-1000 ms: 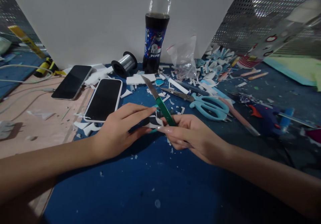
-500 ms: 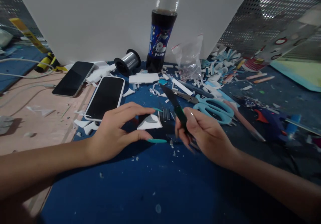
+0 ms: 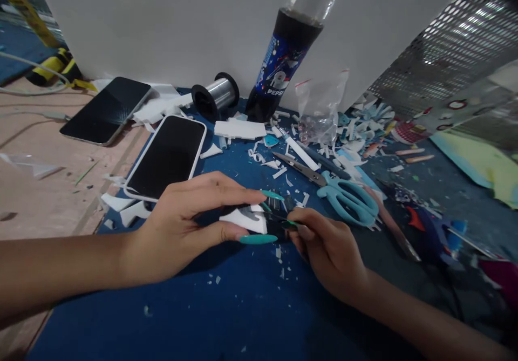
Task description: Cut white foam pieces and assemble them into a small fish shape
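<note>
On the blue mat (image 3: 243,307), the left hand (image 3: 178,226) pinches a white foam piece (image 3: 245,219) between thumb and forefinger, likely steadying it against the green-handled craft knife (image 3: 283,222), which the right hand (image 3: 329,247) grips with closed fingers; scissors (image 3: 350,199) lie just beside.

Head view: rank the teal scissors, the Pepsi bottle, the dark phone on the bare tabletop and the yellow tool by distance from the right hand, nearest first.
From the right hand:
1. Teal scissors, just beyond it, slightly right.
2. Pepsi bottle, at the back board.
3. Dark phone, far left.
4. Yellow tool, back left corner.
</note>
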Demonstrator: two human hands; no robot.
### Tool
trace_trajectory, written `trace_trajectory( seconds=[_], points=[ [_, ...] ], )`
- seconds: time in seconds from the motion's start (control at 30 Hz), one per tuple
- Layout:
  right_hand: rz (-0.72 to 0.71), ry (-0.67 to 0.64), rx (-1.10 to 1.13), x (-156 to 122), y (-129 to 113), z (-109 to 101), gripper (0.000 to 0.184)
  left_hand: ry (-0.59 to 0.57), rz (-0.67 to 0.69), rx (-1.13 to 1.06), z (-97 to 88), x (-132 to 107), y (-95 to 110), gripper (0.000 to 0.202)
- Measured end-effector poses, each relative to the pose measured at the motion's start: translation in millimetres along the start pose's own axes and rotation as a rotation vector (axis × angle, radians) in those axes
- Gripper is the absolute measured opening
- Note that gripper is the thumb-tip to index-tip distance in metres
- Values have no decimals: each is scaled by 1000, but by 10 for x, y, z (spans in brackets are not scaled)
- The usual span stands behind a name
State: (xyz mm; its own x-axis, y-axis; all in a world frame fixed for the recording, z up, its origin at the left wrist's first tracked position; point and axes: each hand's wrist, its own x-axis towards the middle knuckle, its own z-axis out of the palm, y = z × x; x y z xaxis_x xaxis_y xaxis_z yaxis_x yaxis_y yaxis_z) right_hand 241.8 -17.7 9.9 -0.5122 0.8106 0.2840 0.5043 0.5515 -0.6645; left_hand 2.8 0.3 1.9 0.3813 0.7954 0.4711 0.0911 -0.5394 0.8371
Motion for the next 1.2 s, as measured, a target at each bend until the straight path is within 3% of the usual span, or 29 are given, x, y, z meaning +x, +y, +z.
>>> trace_trajectory(
  seconds=[0.37,0.7,1.2],
  points=[
    [-83,55,-145,-88,115,71,15,-6,-44,-52,-13,6,26,35],
    [-127,79,-378,-28,-44,57,19,-22,-24,-98,1,-6,17,27],
    [-211,115,-490,-7,-75,70,14,3,-62,-117,20,-12,31,30]
  ],
)
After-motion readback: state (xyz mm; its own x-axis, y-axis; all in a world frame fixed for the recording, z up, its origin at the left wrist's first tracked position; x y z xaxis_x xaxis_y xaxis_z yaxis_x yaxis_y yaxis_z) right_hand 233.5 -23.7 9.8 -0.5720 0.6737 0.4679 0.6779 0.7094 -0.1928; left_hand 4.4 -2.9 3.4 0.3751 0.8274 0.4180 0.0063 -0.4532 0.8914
